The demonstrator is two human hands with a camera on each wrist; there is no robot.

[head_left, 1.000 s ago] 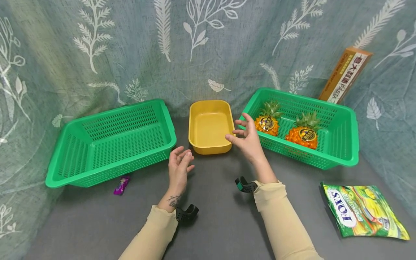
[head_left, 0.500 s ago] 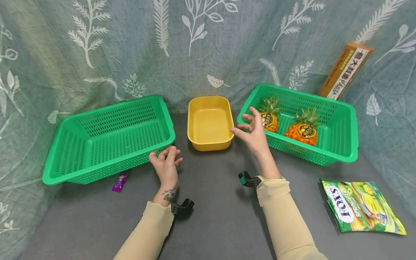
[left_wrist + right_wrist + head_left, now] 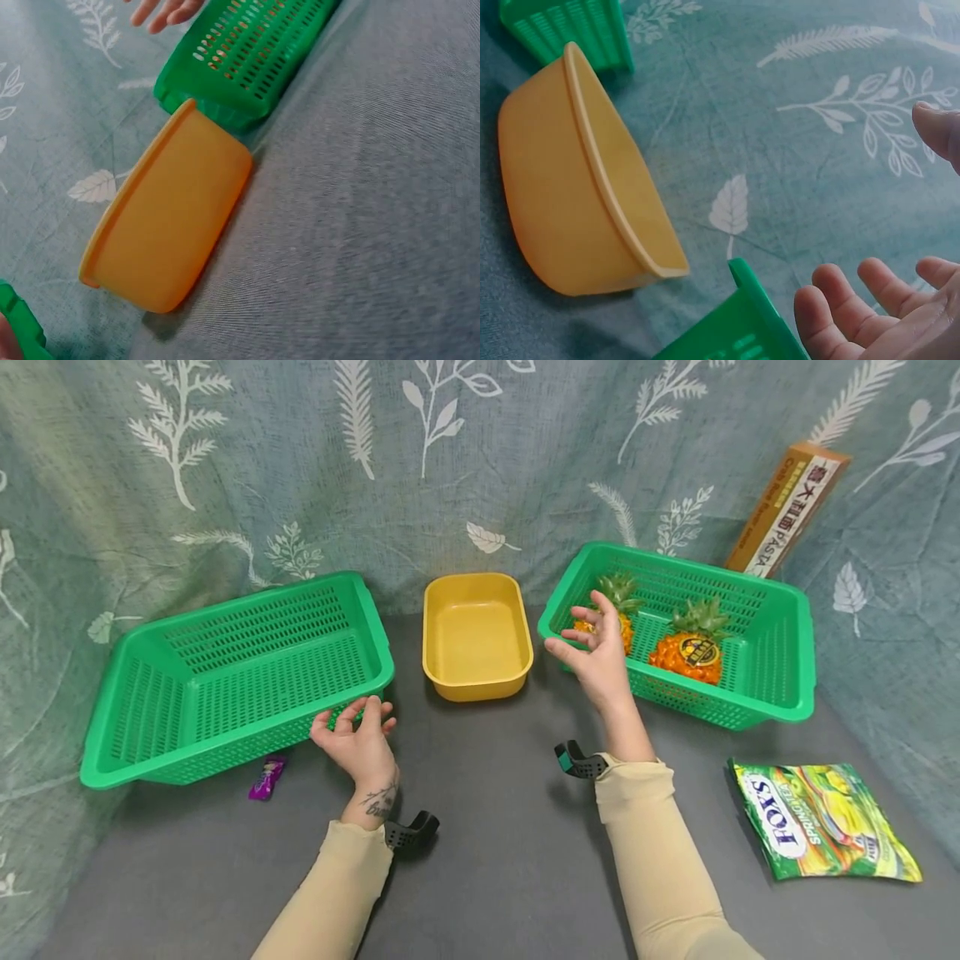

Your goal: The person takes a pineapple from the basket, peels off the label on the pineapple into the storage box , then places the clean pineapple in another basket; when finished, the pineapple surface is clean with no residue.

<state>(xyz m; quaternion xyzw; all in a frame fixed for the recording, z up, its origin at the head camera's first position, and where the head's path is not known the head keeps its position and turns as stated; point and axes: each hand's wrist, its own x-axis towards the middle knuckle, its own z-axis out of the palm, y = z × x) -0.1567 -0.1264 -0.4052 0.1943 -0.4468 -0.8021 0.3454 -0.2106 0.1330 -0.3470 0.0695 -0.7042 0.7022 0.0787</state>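
Note:
In the head view my left hand (image 3: 360, 739) is at the front right corner of the left green basket (image 3: 232, 685), fingers loosely bent and holding nothing. Whether it touches the basket's wall I cannot tell. My right hand (image 3: 603, 664) hovers by the near left rim of the right green basket (image 3: 750, 710), thumb and fingers spread apart. Two orange pineapples with leafy tops lie in that basket; the nearer-left pineapple (image 3: 621, 631) is partly hidden behind my right hand, while the other pineapple (image 3: 686, 660) shows fully. The right wrist view shows my right fingers (image 3: 840, 307) with nothing in them.
Between the baskets stands a yellow tub (image 3: 477, 635). A purple wrapped candy (image 3: 267, 778) lies before the left basket. At the right is a green FOX'S bag (image 3: 825, 822). A pasta box (image 3: 787, 510) leans behind the right basket, against the patterned curtain (image 3: 300, 443).
My left hand has moved left, from beside the yellow tub to the left basket's front corner. My right hand has shifted slightly right and away from the tub. The head view has tilted a little.

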